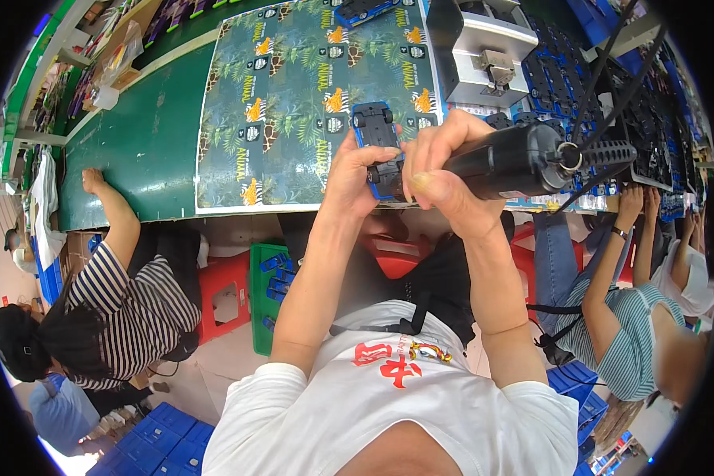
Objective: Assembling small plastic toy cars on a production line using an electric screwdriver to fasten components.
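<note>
Over the table's near edge, my left hand (352,173) grips a toy car (375,125) turned underside up, its thumb across the black base. Blue bodywork shows along the car's sides. My right hand (446,168) is wrapped round the front of a black electric screwdriver (508,163), which lies nearly level and points left at the car. Its fingertips are against or just beside the car's right side. The screwdriver's tip is hidden behind my fingers.
Printed animal-pattern sheets (285,95) cover the green table (135,159). Another blue toy car (366,9) lies at the far edge. A silver metal fixture (492,59) and rows of black-and-blue car parts (559,83) stand right. Cables (611,95) hang there. Co-workers sit on both sides.
</note>
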Demonstrator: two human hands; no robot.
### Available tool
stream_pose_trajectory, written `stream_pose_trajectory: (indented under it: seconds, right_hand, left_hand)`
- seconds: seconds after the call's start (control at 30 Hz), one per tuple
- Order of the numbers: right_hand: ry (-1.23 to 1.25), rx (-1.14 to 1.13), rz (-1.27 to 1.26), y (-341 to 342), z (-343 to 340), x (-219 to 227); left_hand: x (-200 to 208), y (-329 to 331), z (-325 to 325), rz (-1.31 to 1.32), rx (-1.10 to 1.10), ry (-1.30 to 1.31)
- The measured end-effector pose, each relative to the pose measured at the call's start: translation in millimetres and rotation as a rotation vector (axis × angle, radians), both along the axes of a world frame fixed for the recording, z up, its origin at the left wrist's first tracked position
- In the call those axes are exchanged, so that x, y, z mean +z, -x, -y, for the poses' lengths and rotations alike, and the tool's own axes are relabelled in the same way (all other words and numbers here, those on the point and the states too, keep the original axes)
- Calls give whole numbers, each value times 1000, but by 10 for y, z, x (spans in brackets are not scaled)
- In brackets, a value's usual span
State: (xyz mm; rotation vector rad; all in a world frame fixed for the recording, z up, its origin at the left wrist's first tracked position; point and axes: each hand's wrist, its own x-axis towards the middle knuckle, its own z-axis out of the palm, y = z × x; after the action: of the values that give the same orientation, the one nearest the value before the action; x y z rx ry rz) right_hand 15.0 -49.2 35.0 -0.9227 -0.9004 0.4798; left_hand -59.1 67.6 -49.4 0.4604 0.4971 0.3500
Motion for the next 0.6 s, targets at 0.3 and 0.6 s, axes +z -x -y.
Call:
stream_pose_trajectory:
  seconds: [0.3,0.6]
  right_hand:
    - [9,18,-35,25,39,-9]
    - [15,-21,-75,73,99,30]
  left_hand:
    - [50,10,-8,-27,-9,-47]
    - [41,14,26,8,0,-25]
